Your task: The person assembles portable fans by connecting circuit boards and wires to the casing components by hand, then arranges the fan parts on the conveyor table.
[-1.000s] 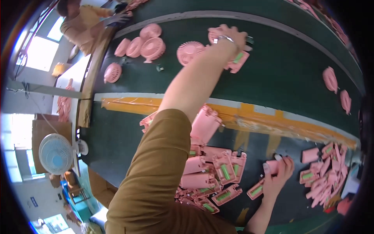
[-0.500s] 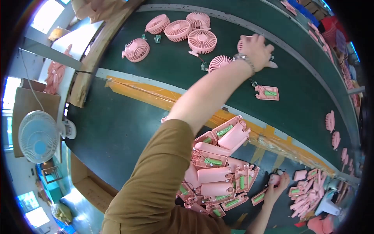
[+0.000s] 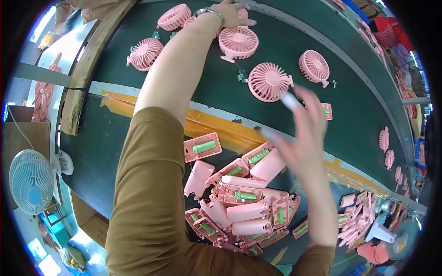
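Observation:
At the far edge of the dark green surface my left hand [image 3: 230, 14], with a bracelet at its wrist, closes thumb and fingers around a pink fan head [image 3: 242, 13], which they partly cover. My right hand [image 3: 301, 133] is blurred, its fingers spread and empty. Those fingertips are nearest a round pink fan head [image 3: 269, 82] with a small green circuit board [image 3: 242, 76] wired to it. Another fan head [image 3: 314, 66] lies farther right. More fan heads [image 3: 238, 42] lie around my left hand, some hidden by my forearm.
Below the orange-taped ledge [image 3: 221, 129] lies a heap of pink handle shells [image 3: 248, 211], several with green batteries. At right are another pink pile [image 3: 357, 225] and a pale blue-white tool [image 3: 381, 230]. A white desk fan [image 3: 32, 181] and a cardboard box [image 3: 90, 218] stand left.
My left hand has moved left and away from one fan head to another. My right hand has risen from the handle shells at lower right to the fan heads. The view has shifted.

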Tool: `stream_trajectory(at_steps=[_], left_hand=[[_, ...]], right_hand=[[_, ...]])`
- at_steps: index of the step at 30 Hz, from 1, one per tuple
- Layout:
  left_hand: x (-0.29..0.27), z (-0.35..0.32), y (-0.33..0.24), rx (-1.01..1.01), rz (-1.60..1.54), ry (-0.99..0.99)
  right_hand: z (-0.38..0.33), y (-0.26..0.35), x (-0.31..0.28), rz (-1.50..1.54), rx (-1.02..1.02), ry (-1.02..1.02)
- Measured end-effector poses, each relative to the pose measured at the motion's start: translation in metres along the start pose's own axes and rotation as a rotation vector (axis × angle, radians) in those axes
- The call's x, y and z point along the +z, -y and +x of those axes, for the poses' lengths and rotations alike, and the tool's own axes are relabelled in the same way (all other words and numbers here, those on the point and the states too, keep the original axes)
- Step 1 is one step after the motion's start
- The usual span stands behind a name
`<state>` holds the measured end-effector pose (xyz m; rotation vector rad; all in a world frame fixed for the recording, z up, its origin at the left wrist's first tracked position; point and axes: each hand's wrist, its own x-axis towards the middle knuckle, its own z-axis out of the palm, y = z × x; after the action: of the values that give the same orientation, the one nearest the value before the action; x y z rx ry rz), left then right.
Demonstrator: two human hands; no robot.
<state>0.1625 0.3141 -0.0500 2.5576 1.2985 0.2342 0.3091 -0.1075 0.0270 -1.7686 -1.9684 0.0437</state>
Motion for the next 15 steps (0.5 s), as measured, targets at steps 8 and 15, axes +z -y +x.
stream_trajectory(at_steps=[8,15], left_hand=[[-0.029,-0.052,0.006,0.404,-0.043,0.186],[-0.038,-0.105,0.013,0.503,-0.306,0.424]], right_hand=[[0.053,-0.064,0.061,-0.217,0.153,0.111],[0.09,-0.067,0.062,-0.185,0.256,-0.443]])
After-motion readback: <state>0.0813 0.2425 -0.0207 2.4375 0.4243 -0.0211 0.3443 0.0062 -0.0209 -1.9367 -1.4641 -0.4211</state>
